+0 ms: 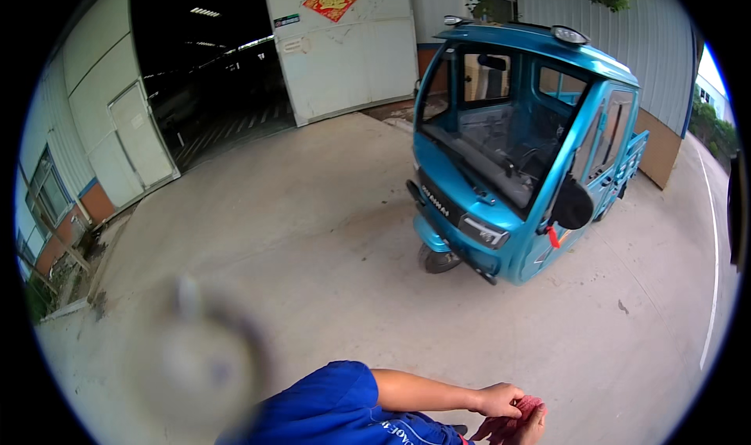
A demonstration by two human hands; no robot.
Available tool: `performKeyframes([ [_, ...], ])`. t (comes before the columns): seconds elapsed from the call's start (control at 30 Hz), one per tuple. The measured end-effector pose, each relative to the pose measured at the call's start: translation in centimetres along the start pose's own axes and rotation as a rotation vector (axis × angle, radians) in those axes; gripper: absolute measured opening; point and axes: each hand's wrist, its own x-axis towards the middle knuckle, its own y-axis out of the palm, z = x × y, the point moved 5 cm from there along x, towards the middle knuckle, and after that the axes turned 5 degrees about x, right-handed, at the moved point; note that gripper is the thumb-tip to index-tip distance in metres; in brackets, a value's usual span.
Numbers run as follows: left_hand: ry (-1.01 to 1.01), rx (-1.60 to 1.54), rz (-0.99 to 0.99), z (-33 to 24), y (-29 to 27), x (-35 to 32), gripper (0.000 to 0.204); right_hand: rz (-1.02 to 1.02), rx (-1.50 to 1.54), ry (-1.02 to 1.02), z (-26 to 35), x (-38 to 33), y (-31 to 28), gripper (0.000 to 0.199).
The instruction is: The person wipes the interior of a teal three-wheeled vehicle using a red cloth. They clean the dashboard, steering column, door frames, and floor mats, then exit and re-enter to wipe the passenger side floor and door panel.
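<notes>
Near the lower edge, my left arm in a blue short sleeve reaches across to the right. My left hand [499, 400] has its fingers closed on a red, textured cloth [529, 405]; whether it is a rag or a glove I cannot tell. Close against it, my right hand [533, 427] grips the same cloth from the other side, partly cut off by the picture's edge. Part of the cloth hangs below the hands. Ahead of me stands a blue three-wheeled cargo vehicle [461, 204] with a large windshield, apart from both hands.
A red ribbon hangs below the vehicle's black side mirror [573, 205]. Behind, a large white sliding door [344, 69] with a red diamond decoration stands beside a dark building opening [215, 77]. Concrete ground [313, 210] lies all around. A blurred round smudge covers the lower left.
</notes>
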Motion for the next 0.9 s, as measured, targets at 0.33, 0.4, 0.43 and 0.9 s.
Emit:
performKeyframes([
  [0.33, -0.076, -0.453, -0.275, 0.8, -6.8, 31.2, 0.021, -0.227, -0.811, 0.324, 18.0, 26.4, -5.9, 0.042],
  [0.4, -0.057, -0.401, -0.316, 1.5, -8.1, 39.2, 0.019, -0.224, -0.573, 0.368, 19.3, 32.4, -9.9, 0.041],
  [0.43, -0.061, -0.431, -0.329, 1.7, -8.7, 43.5, 0.018, -0.209, -0.463, 0.384, 20.4, 35.8, -11.5, 0.041],
  [0.9, 0.005, 0.331, -0.522, -4.4, -28.1, 94.8, 0.06, -0.38, 0.138, -0.031, 41.7, 66.8, -31.4, 0.035],
])
